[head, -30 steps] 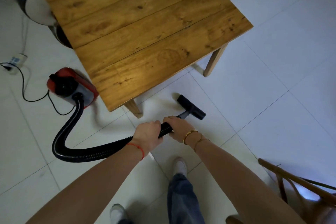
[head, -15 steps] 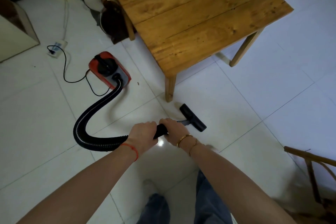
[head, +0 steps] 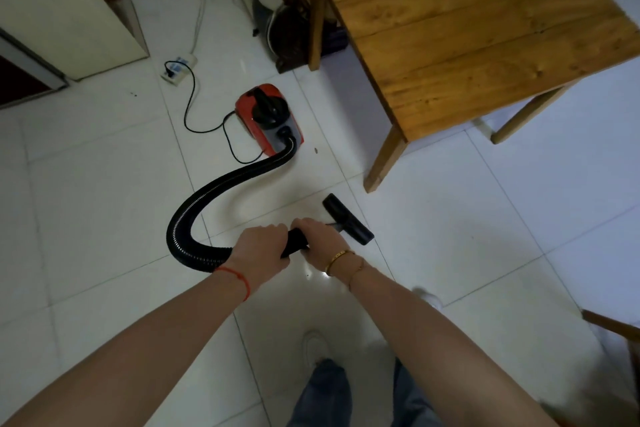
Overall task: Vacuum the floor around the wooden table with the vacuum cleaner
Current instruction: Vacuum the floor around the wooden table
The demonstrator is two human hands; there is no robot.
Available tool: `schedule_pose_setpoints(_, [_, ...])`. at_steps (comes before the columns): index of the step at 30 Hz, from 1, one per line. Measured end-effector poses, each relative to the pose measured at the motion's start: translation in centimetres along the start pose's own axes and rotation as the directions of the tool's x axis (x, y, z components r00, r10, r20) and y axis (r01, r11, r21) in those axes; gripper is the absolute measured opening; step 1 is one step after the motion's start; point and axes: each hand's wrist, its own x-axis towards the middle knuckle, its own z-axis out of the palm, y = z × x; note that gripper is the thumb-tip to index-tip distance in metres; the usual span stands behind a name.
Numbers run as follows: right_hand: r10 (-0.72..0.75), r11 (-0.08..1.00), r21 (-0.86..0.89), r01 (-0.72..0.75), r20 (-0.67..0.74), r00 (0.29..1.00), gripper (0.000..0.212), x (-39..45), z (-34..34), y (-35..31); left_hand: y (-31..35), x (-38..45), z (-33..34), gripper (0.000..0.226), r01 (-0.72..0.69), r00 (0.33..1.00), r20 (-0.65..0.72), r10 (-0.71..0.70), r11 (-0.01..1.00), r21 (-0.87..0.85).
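Floor (head: 104, 204) was glossy pale tile, wooden table (head: 467, 28) had knotty planked top with satin sheen, vacuum cleaner (head: 268, 118) looked like shiny red and black plastic, hose (head: 194, 218) ribbed black, nozzle (head: 348, 218) matt black

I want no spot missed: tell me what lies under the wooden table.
Under the wooden plank table, only shaded white tile floor near its legs shows, with a dark round object at the far corner. The tabletop covers the rest.

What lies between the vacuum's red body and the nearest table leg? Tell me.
Bare white tile with one small dark speck, between red body and table leg, seen in the head view.
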Motion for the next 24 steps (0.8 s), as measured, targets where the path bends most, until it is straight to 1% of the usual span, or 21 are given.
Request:
schedule_pose_setpoints(4, [-0.053, 0.998, 0.013, 0.053, -0.011, 0.999, 0.026, 2.0, 0.5, -1.8, -2.6, -0.1, 0.0, 0.027, 0.023, 1.0, -0.012, -0.022, 1.0, 0.02])
schedule_pose_setpoints(9, [-0.107, 0.994, -0.003, 0.107, -0.006, 0.994, 0.028, 4.6, 0.0, -2.0, -4.0, 1.0, -0.2, 0.026, 0.072, 0.997, -0.04, -0.072, 0.997, 0.011])
schedule_pose_setpoints(13, [-0.14, 0.989, -0.044, 0.141, 0.025, 0.99, 0.029, 7.0, -1.4, -0.8, -4.2, 3.1, -0.6, 0.025, 0.11, 0.993, -0.042, -0.112, 0.993, -0.038])
schedule_pose_setpoints(16, [-0.134, 0.988, -0.065, 0.137, 0.047, 0.99, 0.03, 8.9, -2.7, 0.4, -4.4, 5.5, -1.4, 0.024, 0.11, 0.993, -0.038, -0.112, 0.992, -0.058])
schedule_pose_setpoints(20, [-0.131, 0.987, -0.086, 0.136, 0.068, 0.989, 0.031, 11.9, -5.0, 2.5, -4.6, 9.5, -2.8, 0.025, 0.105, 0.994, -0.017, -0.107, 0.992, -0.071])
schedule_pose_setpoints(24, [-0.117, 0.986, -0.115, 0.123, 0.061, 0.991, 0.03, 15.3, -8.0, 5.2, -4.4, 14.4, -4.5, 0.023, 0.113, 0.993, -0.015, -0.116, 0.984, -0.137])
